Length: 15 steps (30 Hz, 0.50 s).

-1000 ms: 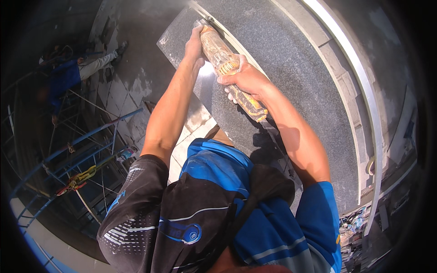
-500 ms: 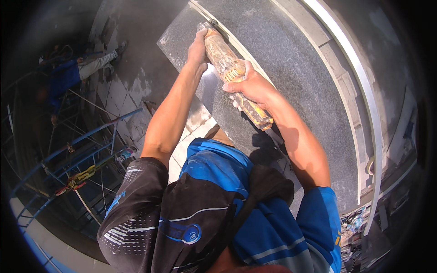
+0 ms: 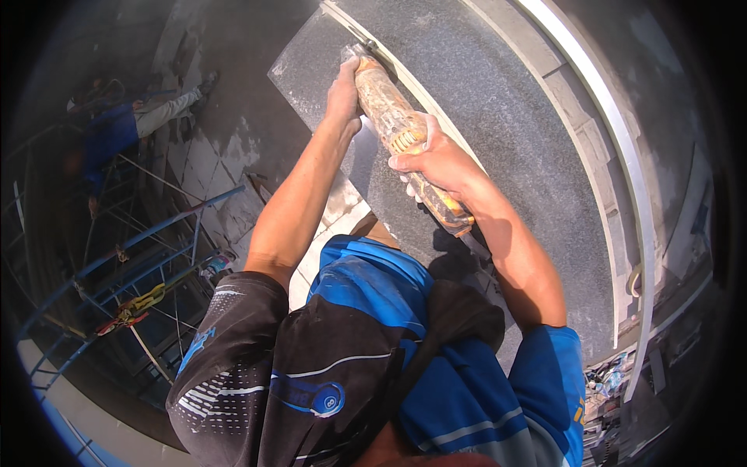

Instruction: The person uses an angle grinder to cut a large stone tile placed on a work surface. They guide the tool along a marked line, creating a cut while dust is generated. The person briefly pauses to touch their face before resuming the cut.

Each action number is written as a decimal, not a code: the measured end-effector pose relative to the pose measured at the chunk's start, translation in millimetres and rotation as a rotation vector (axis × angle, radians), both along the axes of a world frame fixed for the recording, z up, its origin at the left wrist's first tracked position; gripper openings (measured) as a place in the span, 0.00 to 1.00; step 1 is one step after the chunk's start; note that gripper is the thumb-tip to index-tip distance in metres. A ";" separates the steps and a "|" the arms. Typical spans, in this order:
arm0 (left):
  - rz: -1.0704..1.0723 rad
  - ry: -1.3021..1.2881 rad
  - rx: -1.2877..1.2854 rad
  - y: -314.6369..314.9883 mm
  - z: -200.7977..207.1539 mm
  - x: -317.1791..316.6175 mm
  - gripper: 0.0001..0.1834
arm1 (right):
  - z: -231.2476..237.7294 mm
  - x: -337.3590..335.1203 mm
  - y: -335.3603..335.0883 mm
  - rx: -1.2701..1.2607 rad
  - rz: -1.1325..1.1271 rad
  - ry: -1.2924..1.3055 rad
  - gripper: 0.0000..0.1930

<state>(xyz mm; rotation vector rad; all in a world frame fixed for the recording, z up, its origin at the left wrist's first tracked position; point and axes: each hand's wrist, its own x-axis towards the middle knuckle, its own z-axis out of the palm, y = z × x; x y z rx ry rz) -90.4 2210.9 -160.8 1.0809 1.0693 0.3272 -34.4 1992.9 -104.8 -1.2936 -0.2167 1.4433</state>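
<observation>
Both my hands grip a dusty yellow angle grinder (image 3: 391, 111) above a dark grey speckled stone slab (image 3: 537, 210). My left hand (image 3: 343, 95) is wrapped round its front end. My right hand (image 3: 440, 161) closes round the rear body, with whitened fingertips curling underneath. The tool's head lies along a pale straight strip (image 3: 420, 89) that runs diagonally across the slab. Its disc is hard to make out behind the head.
On the left a person in blue (image 3: 117, 136) is beyond blue scaffold bars (image 3: 159, 226). A yellow and red strap (image 3: 132, 310) hangs there. A long pale metal rail (image 3: 622, 132) curves along the right, with a tape roll (image 3: 636, 282) beside it. Dust hazes the far side.
The grinder and both my hands have shifted slightly to the right and toward me, along the pale strip. My grip stays the same.
</observation>
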 end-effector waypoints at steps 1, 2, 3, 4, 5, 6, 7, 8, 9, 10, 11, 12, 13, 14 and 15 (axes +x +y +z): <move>0.003 -0.002 0.001 -2.7 2.3 0.9 0.29 | 0.0 0.5 -0.9 0.000 0.005 0.008 0.50; 0.007 -0.004 0.003 -4.6 3.4 1.1 0.29 | 0.1 1.7 -2.1 -0.001 0.011 0.016 0.48; 0.005 -0.002 0.004 -5.3 3.0 0.5 0.29 | 0.4 2.2 -2.7 -0.001 0.017 0.024 0.45; 0.002 0.000 0.005 -6.0 2.9 0.3 0.29 | 1.3 1.9 -3.1 -0.009 0.012 0.024 0.45; -0.001 0.002 0.006 -6.6 2.8 -0.1 0.29 | 2.3 1.2 -3.6 -0.017 0.008 0.024 0.45; -0.003 0.002 0.005 -7.0 2.4 -0.7 0.29 | 2.8 0.6 -3.9 -0.025 0.004 0.024 0.46; -0.005 0.002 0.004 -7.4 2.5 -0.9 0.28 | 1.8 -0.1 -3.9 -0.013 0.002 0.024 0.46; -0.007 0.002 0.003 -7.9 2.8 -0.8 0.28 | -0.4 -1.3 -4.0 -0.002 0.000 0.023 0.45; -0.003 0.003 0.005 -8.9 3.0 -0.6 0.28 | -1.6 -1.7 -4.3 0.009 -0.002 0.023 0.45; 0.001 0.004 0.007 -11.5 5.8 0.0 0.28 | -1.8 -1.5 -5.0 0.007 0.000 0.027 0.45; 0.006 0.006 0.009 -13.6 7.7 0.3 0.28 | -1.9 -1.4 -5.9 0.006 0.002 0.032 0.44; 0.011 0.014 0.010 -14.7 8.5 0.1 0.28 | -1.9 -1.5 -6.7 0.004 0.005 0.036 0.44; 0.017 0.023 0.012 -15.5 9.1 -0.2 0.28 | -1.8 -2.0 -7.2 0.009 0.001 0.034 0.46; 0.023 0.032 0.013 -16.2 9.5 -0.3 0.28 | -1.9 -2.8 -7.8 0.015 -0.002 0.032 0.48; 0.023 0.031 0.015 -16.9 9.0 -0.5 0.28 | -2.2 -3.4 -8.4 0.020 -0.005 0.030 0.50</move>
